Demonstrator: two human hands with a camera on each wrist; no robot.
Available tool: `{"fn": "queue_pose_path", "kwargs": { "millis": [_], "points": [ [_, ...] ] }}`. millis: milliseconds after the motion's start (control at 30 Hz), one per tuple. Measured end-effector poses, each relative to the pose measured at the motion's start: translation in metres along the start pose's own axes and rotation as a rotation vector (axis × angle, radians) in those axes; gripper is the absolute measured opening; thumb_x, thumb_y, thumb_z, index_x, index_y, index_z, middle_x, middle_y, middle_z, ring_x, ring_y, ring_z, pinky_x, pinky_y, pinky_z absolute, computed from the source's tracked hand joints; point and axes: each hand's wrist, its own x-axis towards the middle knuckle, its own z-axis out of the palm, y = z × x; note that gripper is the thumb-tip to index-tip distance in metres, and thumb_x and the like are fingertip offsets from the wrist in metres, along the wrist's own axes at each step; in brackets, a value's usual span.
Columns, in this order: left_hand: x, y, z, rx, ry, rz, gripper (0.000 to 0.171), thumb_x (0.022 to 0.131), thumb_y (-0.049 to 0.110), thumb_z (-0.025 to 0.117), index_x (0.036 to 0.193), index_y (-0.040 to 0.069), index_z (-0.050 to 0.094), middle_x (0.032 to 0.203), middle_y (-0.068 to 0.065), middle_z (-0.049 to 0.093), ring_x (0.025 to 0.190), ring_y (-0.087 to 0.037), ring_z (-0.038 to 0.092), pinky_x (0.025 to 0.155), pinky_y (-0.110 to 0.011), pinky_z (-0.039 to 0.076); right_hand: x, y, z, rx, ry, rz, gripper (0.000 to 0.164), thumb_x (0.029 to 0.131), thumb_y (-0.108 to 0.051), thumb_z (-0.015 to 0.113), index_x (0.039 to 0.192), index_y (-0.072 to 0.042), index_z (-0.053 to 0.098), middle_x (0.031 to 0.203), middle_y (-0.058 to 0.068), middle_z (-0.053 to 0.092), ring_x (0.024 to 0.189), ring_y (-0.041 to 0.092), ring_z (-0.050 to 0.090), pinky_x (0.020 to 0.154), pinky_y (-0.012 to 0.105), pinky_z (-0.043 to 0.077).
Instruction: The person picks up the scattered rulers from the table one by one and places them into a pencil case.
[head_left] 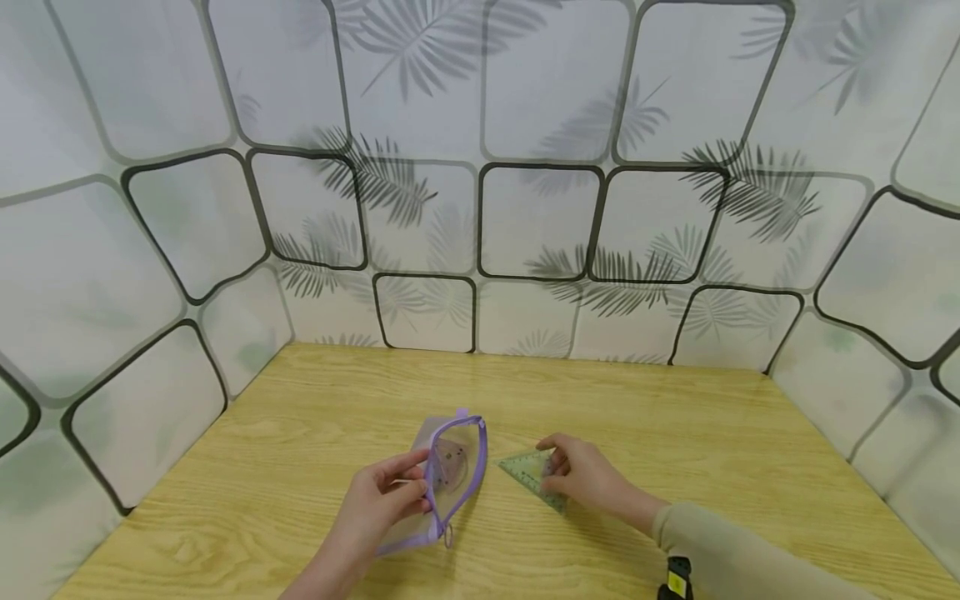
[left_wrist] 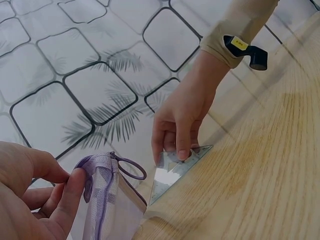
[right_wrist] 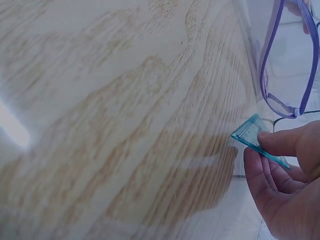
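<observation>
A clear pouch with purple zipper edging (head_left: pixel 482 467) gapes wide in the head view. My left hand (head_left: pixel 378 497) pinches its near-left edge between thumb and fingers. Inside the pouch shows a pinkish see-through protractor (head_left: pixel 451 464). To the right, my right hand (head_left: pixel 588 477) holds a greenish transparent set square (head_left: pixel 527 468) by one side, thumb against fingers. One corner of the set square points toward the pouch opening, a short gap away. In the right wrist view the set square (right_wrist: pixel 255 131) looks teal and is gripped near its edge by thumb and fingertips.
The wooden table (head_left: pixel 300 433) reaches back to a patterned curtain (head_left: pixel 536 221) that also runs along both sides. A small ring pull (head_left: pixel 448 536) hangs at the pouch's near end. A black wrist camera (head_left: pixel 677 577) with a yellow label sits at the right sleeve.
</observation>
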Motion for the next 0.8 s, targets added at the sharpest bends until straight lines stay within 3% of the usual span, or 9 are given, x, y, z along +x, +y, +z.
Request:
{"fn": "queue_pose_path", "kwargs": {
  "millis": [367,800],
  "points": [
    [-0.0013,0.0008,-0.0013,0.001,-0.012,0.005,0.048,0.092,0.002,0.061,0.139,-0.006,0.051,0.102,-0.006,0.056,0.086,-0.013,0.063,0.076,-0.023,0.060,-0.0009,0.0014,-0.0007,0.028,-0.002,0.000,0.042,0.087,-0.004,0.071,0.127,0.005,0.058,0.088,0.006,0.060,0.075,0.015,0.059,0.054,0.023,0.052],
    [-0.0015,0.0005,-0.0020,-0.005,-0.011,-0.002,0.047,0.092,0.001,0.060,0.138,-0.006,0.052,0.101,-0.006,0.057,0.086,-0.013,0.063,0.075,-0.023,0.060,-0.0026,0.0008,-0.0005,0.032,-0.011,-0.009,0.045,0.091,0.000,0.063,0.135,0.005,0.054,0.089,0.007,0.060,0.070,0.015,0.058,0.051,0.023,0.053]
  ]
}}
